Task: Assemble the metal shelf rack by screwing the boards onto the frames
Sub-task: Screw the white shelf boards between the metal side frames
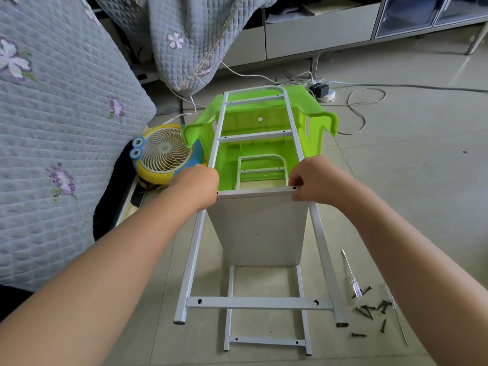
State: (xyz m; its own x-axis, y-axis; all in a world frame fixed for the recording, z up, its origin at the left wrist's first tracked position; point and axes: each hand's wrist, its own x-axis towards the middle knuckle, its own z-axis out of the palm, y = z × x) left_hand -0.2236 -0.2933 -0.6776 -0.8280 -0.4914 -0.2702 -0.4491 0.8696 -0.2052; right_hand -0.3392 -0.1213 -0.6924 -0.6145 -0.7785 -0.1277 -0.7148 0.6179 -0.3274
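A white metal ladder frame (pixel 257 303) lies level above the floor, its far end resting on an overturned green plastic stool (pixel 311 112). A second white frame (pixel 266 341) lies on the floor below it. Between them stands a white board (pixel 260 228) on edge. My left hand (pixel 196 184) grips the upper frame's left rail at the board's top corner. My right hand (pixel 313 178) pinches the board's top right corner against the right rail. A clear-handled screwdriver (pixel 352 278) and several dark screws (pixel 369 311) lie on the floor to the right.
A quilt-covered sofa (pixel 52 128) fills the left side. A yellow cartoon fan (pixel 161 154) sits beside the stool. A power strip (pixel 320 88) and white cables trail across the tiled floor at the back. A low cabinet (pixel 317 35) runs along the far wall.
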